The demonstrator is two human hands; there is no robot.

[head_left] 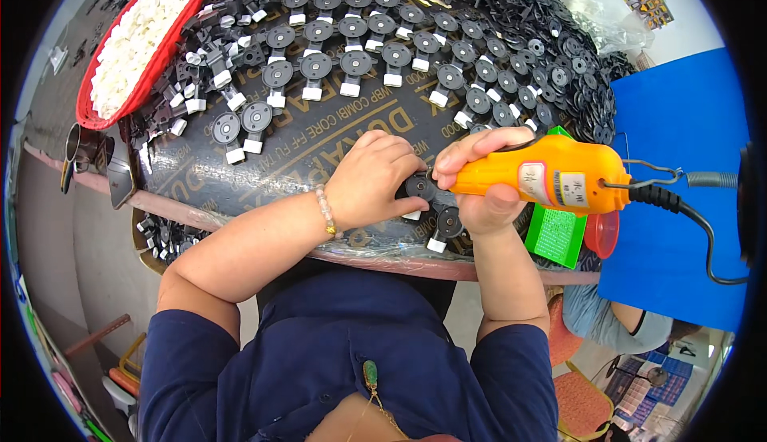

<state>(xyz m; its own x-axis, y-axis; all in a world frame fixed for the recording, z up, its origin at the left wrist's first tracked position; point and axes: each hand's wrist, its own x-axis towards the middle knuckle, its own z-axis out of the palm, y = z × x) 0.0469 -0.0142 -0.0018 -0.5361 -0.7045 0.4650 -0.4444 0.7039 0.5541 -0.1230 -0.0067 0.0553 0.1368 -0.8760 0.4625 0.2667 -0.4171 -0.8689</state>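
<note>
My right hand (487, 190) is wrapped round an orange electric screwdriver (587, 174), which lies level with its tip pointing left. A black cord and a wire hanger with a spring run from its back end. My left hand (375, 174) steadies a round black plastic part (420, 190) with a white tip against the table, fingers behind it and thumb in front. The screwdriver's tip is close to that part; whether they touch is hidden by my fingers. Just in front of my right hand lies another black disc part (449, 222) with a white end.
Rows of black disc parts (355, 63) with white ends cover the far table (311, 142). A red basket (89, 83) of white pieces stands far left. Heaped black parts (575, 67), a green tray (555, 238) and a red dish (603, 234) are right, beside a blue panel (679, 122).
</note>
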